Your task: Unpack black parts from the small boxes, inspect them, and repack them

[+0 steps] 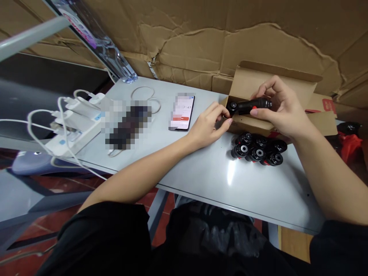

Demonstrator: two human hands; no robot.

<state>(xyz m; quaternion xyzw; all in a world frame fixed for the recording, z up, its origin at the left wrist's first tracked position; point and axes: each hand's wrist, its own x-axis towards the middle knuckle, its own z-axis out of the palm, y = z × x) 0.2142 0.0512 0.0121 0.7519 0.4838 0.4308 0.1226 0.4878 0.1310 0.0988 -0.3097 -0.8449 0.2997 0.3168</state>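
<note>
Over the open cardboard box [250, 123], my right hand [283, 105] grips a black flashlight [248, 106] with a red button. The flashlight lies nearly level, its thin end toward the left. At the box's left front corner, my left hand [211, 124] has its thumb and fingers closed on the cardboard edge. Another black round end [232, 106] shows inside the box by the left fingertips. In front of the box, several similar black flashlights [259, 153] stand upright in two rows on the white table [201, 168].
A lit phone [182, 113] lies left of my left hand. Farther left are a blurred dark object [129, 126] and a white power strip [82, 128] with cables. A clear plastic bottle [115, 57] stands at the back left. Large cardboard [186, 50] borders the table's back.
</note>
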